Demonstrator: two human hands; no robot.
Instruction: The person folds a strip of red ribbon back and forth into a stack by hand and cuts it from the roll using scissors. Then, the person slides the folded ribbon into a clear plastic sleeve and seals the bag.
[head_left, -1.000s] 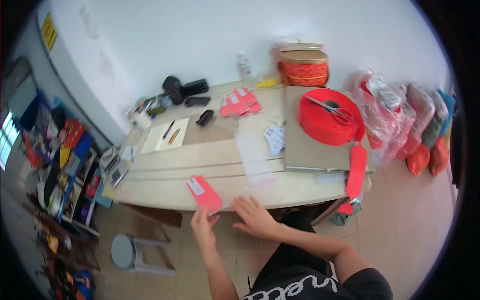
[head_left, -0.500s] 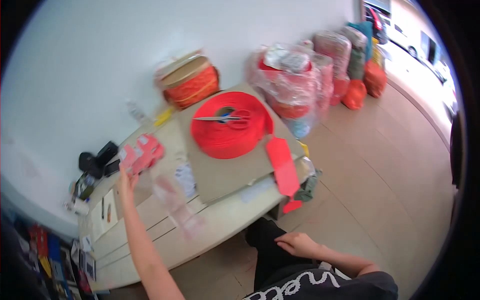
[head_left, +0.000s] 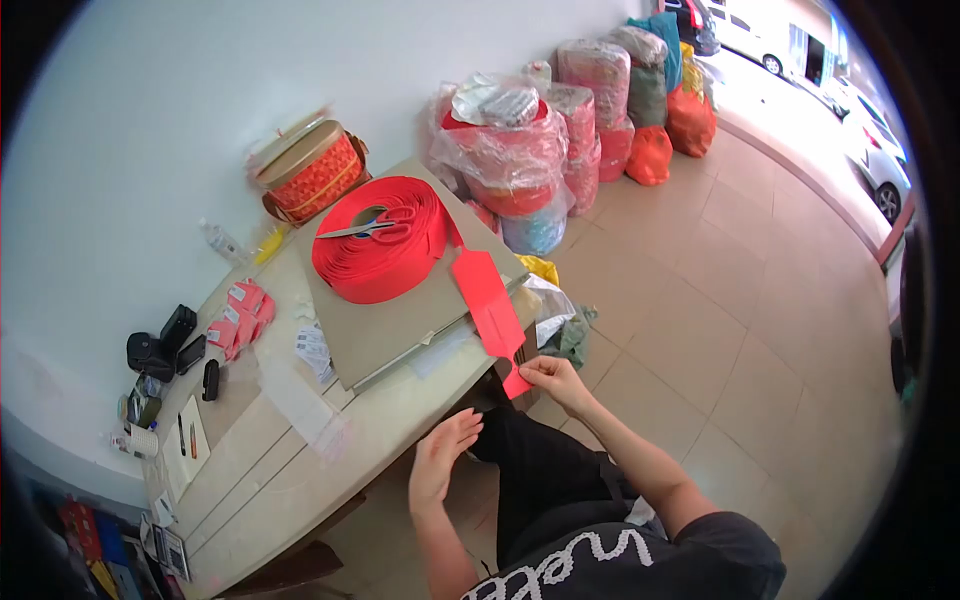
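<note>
A thick roll of flat red strip point(head_left: 415, 268) lies on a grey board point(head_left: 365, 345) on the table. From it the loose red end point(head_left: 488, 305), cut in a tag-like shape, hangs down past the table's front edge. My right hand point(head_left: 558, 385) pinches the tip of this end between thumb and fingers. Nearby, my left hand point(head_left: 445, 458) is raised in front of the table edge, its fingers stretched out and holding nothing. Red-handled scissors point(head_left: 385, 225) rest across the middle of the roll.
Small pink packets point(head_left: 240, 318) lie at the table's left, near a clear plastic bag point(head_left: 310, 415) and a notebook point(head_left: 187, 450) with pens. A red patterned basket point(head_left: 315, 172) stands behind the roll. Wrapped bundles point(head_left: 510, 150) line the wall to the right.
My left hand has come away from the pink packets, back to the table's front edge. My right hand has risen from my lap and taken hold of the strip's tip. The view has shifted.
</note>
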